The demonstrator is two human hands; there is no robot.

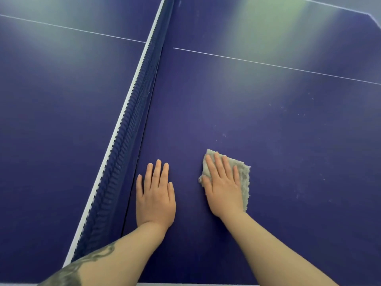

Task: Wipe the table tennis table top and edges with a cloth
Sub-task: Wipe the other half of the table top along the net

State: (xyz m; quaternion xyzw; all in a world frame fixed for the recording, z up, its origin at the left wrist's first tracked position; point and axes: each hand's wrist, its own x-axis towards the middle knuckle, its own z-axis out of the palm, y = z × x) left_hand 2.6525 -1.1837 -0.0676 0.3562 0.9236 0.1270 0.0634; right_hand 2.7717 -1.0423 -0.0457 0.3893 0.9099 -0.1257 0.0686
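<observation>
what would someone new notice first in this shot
Two bare hands lie flat on a dark blue table near its close edge: the right hand presses a grey cloth, and the left hand rests on bare surface beside it. Just left of the left hand, the net with its white top band runs diagonally up the frame. Pale specks dot the surface beyond and right of the cloth.
</observation>
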